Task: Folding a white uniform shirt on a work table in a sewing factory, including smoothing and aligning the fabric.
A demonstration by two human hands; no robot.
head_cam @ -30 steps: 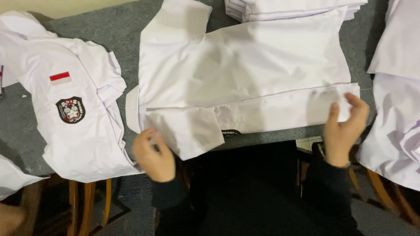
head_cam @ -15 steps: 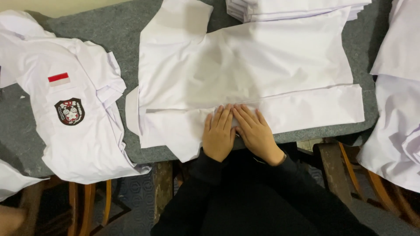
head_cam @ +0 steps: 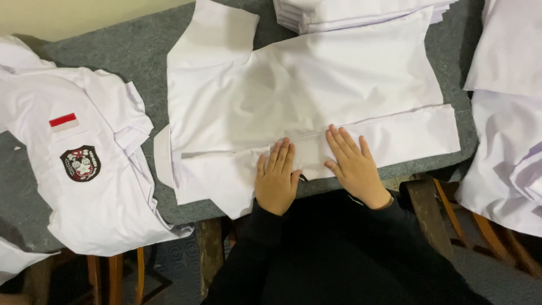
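Now spread slightly apart since a moment ago: left hand [head_cam: 276, 179] and right hand [head_cam: 354, 164], both flat, fingers open, pressing the folded white shirt [head_cam: 305, 96]; badged shirt [head_cam: 84, 169] well left.

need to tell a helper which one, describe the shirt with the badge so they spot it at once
On the grey table, look left of the spread white shirt under both hands. The badge shirt lies there, the only one showing a dark round crest and a small red-and-white patch.
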